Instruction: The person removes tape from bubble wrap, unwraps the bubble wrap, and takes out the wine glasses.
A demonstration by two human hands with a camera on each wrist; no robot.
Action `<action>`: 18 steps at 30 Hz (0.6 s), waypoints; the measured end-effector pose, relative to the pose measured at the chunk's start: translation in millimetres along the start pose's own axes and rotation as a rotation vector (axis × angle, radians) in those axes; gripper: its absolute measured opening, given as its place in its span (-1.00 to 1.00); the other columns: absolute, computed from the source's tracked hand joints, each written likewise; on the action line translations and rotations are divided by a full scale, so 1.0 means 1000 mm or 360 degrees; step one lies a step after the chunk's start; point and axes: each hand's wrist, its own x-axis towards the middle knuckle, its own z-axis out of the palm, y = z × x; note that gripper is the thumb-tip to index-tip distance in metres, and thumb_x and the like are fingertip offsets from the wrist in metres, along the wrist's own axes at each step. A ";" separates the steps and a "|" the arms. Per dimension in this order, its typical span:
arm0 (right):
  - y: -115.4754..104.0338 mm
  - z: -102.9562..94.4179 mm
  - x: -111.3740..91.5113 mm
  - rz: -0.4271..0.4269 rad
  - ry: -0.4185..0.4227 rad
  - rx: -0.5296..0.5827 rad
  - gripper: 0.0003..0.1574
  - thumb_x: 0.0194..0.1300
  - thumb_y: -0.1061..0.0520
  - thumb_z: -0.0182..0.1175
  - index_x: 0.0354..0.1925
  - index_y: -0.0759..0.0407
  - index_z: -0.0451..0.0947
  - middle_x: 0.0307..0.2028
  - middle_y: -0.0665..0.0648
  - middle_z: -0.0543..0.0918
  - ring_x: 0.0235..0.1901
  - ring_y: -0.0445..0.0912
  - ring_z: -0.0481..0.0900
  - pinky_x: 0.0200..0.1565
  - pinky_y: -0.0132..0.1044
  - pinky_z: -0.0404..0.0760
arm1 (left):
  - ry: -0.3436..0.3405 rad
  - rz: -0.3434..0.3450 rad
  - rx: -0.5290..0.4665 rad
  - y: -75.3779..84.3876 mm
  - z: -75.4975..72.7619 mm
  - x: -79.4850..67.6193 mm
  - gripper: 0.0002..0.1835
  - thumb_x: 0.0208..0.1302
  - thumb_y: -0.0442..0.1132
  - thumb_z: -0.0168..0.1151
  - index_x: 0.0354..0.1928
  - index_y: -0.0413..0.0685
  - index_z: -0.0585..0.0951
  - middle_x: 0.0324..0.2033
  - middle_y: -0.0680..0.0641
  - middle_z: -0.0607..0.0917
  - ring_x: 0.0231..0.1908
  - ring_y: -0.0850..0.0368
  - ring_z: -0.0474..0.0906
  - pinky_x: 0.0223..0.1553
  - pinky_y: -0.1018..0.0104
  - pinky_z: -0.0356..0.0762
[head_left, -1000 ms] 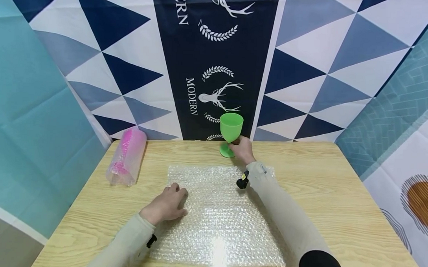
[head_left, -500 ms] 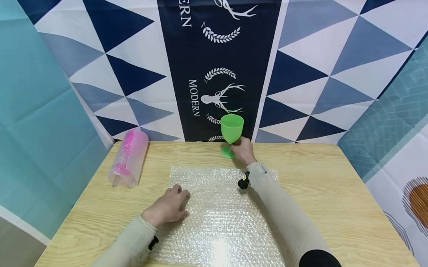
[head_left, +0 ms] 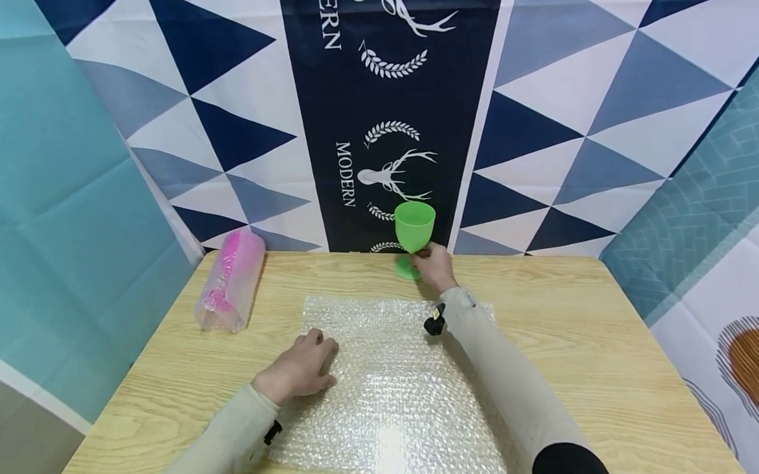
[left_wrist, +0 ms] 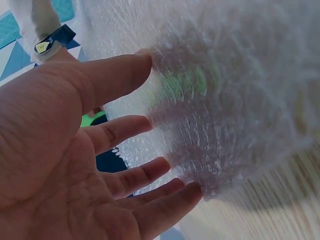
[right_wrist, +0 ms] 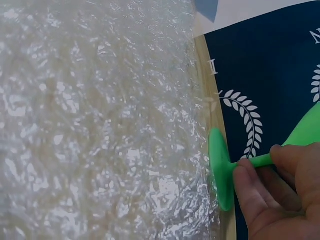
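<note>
A light green plastic goblet is upright at the back edge of the table, in front of the dark wall panel. My right hand pinches its thin stem between thumb and fingers; the right wrist view shows the stem in that pinch and the round foot close to the table edge. A flat sheet of clear bubble wrap is spread over the middle of the table. On its left part rests my left hand, fingers relaxed and apart, fingertips at the wrap in the left wrist view.
A pink item rolled in bubble wrap lies at the table's back left corner. Patterned cloth hangs right behind the wooden table, with teal cloth at the left side.
The goblet and my right hand have shifted very slightly right and up. My left hand stays on the bubble wrap; the head view itself has drifted a little.
</note>
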 end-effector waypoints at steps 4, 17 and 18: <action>0.001 -0.002 0.000 -0.0015 -0.0022 0.0017 -0.60 0.39 0.25 0.26 0.14 0.43 0.57 0.00 0.41 0.72 -0.02 0.20 0.73 0.06 -0.06 0.73 | 0.0002 -0.0006 0.0000 0.000 0.000 0.000 -0.41 0.21 -0.10 0.51 0.24 -0.09 0.54 0.24 -0.33 0.44 0.18 -0.29 0.46 0.07 -0.17 0.67; 0.010 -0.013 -0.011 -0.0048 -0.0125 -0.0071 -0.60 0.44 0.22 0.18 0.16 0.41 0.55 0.08 0.38 0.67 0.10 0.20 0.65 0.17 -0.03 0.67 | -0.0005 -0.0002 0.0007 0.001 -0.001 -0.003 -0.40 0.24 -0.10 0.49 0.27 -0.10 0.53 0.25 -0.34 0.43 0.21 -0.30 0.45 0.07 -0.17 0.67; 0.010 -0.015 -0.014 -0.0066 -0.0147 -0.0084 -0.59 0.45 0.22 0.17 0.17 0.41 0.54 0.09 0.38 0.67 0.11 0.20 0.65 0.18 -0.01 0.66 | -0.0007 0.0000 0.0007 0.001 -0.001 -0.003 -0.40 0.24 -0.10 0.49 0.27 -0.10 0.53 0.25 -0.34 0.43 0.21 -0.30 0.45 0.07 -0.17 0.67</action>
